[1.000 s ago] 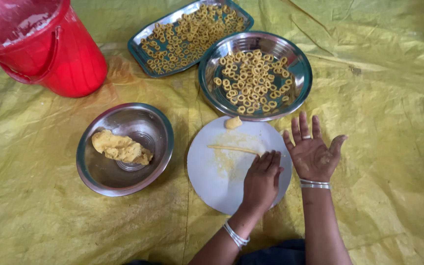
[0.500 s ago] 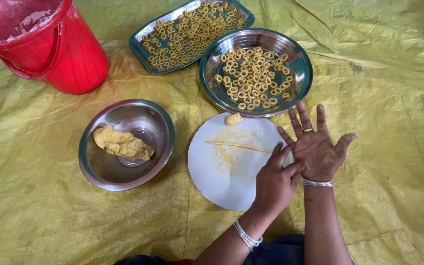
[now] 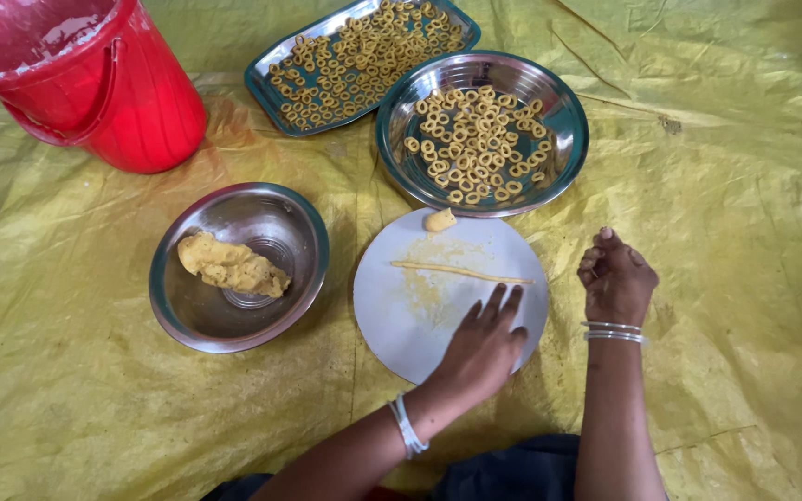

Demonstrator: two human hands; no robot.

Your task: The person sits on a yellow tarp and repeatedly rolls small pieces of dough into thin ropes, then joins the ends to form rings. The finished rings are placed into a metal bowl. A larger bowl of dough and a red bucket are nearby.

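Dough rope point(image 3: 461, 272) lies on round board point(image 3: 392, 315) beyond left hand point(image 3: 480, 348).

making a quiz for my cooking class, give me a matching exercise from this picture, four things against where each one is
Things:
1. dough lump
2. thin dough rope
3. left hand
4. red bucket

Places:
A. top left corner on the yellow sheet
B. inside the steel bowl
C. flat on the near edge of the round white board
D. lying across the middle of the board

Pairs: 1-B, 2-D, 3-C, 4-A
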